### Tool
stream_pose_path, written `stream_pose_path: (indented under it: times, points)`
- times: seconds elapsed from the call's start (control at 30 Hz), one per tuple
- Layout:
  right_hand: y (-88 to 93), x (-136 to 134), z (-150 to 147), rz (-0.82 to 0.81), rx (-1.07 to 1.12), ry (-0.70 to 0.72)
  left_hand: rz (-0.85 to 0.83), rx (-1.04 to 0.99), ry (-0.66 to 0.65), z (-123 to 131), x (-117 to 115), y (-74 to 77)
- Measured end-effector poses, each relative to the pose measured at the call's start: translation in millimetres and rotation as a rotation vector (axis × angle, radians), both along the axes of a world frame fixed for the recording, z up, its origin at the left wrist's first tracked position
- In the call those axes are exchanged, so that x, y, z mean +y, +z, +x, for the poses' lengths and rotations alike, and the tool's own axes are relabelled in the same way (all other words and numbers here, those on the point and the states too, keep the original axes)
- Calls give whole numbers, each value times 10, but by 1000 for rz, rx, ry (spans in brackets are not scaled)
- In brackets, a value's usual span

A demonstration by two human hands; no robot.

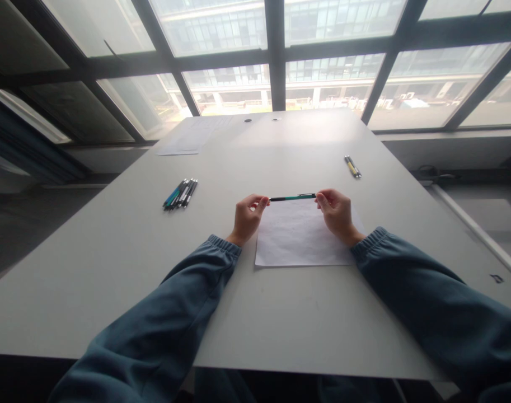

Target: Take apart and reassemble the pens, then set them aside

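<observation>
- Blue sleeves with gathered cuffs come closest, reaching over the white table.
- Slim and dark with a green middle, the pen is held level across the far edge of a white sheet, clip toward the right.
- Left hand pinches one end, fingers curled; right hand pinches the other likewise, partly covering the sheet.
- Bunched pens lie to the left, two more pens far right, papers far left.
</observation>
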State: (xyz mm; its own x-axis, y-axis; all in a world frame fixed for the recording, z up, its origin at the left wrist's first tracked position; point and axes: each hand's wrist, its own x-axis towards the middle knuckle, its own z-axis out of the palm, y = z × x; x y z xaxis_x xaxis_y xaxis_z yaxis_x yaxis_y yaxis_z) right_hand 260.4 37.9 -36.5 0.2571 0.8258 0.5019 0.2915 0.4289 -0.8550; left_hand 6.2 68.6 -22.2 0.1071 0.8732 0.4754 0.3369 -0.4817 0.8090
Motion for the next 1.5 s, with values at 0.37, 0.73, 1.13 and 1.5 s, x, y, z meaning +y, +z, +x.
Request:
stream_pose_path:
  times: [0.37, 0.73, 1.13, 1.5]
  points:
    - [36, -11, -6, -8, -4, 7, -5, 6, 9, 1, 4, -8]
    - [44, -23, -7, -9, -21, 1, -8, -2, 4, 3, 13, -19]
    - [71, -29, -13, -18, -18, 2, -12, -12, 2, 10, 10, -4]
    - [76, -28, -17, -23, -13, 4, -24, -32, -4, 13, 22, -29]
